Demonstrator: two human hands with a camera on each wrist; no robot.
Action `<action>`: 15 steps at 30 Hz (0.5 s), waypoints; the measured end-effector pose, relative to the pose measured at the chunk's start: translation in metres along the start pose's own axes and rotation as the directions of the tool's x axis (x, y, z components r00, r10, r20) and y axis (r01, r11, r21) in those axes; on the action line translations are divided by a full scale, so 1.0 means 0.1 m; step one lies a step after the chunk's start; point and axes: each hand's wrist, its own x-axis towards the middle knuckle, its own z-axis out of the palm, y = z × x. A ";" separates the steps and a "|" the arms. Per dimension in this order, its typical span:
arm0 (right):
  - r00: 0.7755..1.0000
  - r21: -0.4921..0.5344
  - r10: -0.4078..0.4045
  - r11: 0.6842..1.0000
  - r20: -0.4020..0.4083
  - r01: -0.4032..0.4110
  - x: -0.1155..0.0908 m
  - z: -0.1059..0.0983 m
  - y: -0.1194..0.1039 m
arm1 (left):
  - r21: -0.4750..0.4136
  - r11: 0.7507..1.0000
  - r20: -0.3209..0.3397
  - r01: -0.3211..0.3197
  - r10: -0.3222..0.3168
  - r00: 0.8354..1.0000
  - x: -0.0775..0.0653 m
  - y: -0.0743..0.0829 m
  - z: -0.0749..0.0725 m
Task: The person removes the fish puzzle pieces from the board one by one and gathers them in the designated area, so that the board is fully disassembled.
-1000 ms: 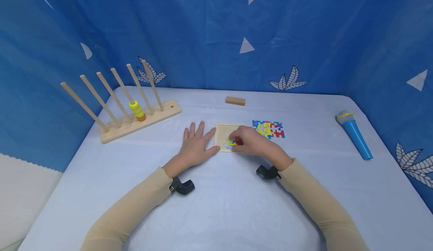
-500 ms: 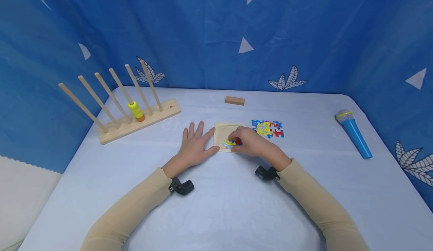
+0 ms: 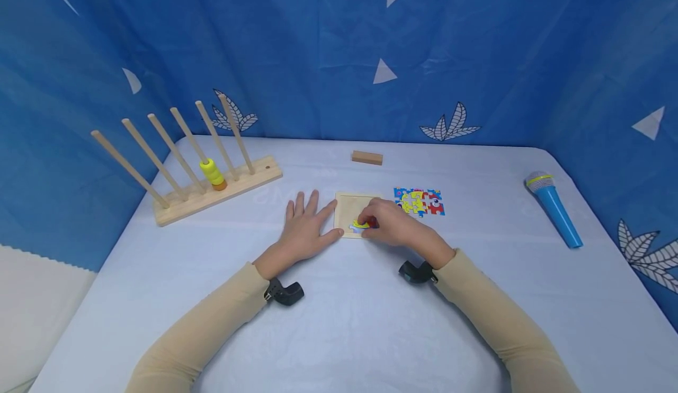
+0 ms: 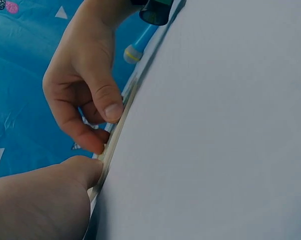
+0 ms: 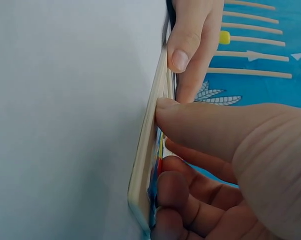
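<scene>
A shallow wooden puzzle tray [image 3: 346, 206] lies mid-table with a few joined jigsaw pieces [image 3: 356, 228], light blue, yellow and red, in its lower part. My left hand [image 3: 304, 233] lies flat with fingers spread, its index fingertip and thumb touching the tray's left edge. My right hand [image 3: 389, 222] is over the tray's right side, fingers curled, pinching a jigsaw piece among those in the tray; its fingers hide most of that piece. The right wrist view shows the right thumb [image 5: 190, 122] at the tray's near rim. More joined jigsaw pieces [image 3: 418, 200] lie right of the tray.
A wooden peg stand [image 3: 222, 196] with yellow and orange beads [image 3: 213, 172] on one peg stands at left. A small wooden block [image 3: 367, 157] lies behind the tray. A blue toy microphone [image 3: 558, 213] lies far right. Blue curtain [image 3: 318, 57] hangs behind the table.
The right fingertips shift slightly over the pieces in the tray, covering more of the blue part. The left hand and the tray stay in place.
</scene>
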 end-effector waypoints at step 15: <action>1.000 0.002 -0.009 1.000 0.018 0.009 -0.01 -0.01 -0.01 | 0.006 1.000 0.002 0.001 -0.001 1.000 -0.01 0.03 -0.02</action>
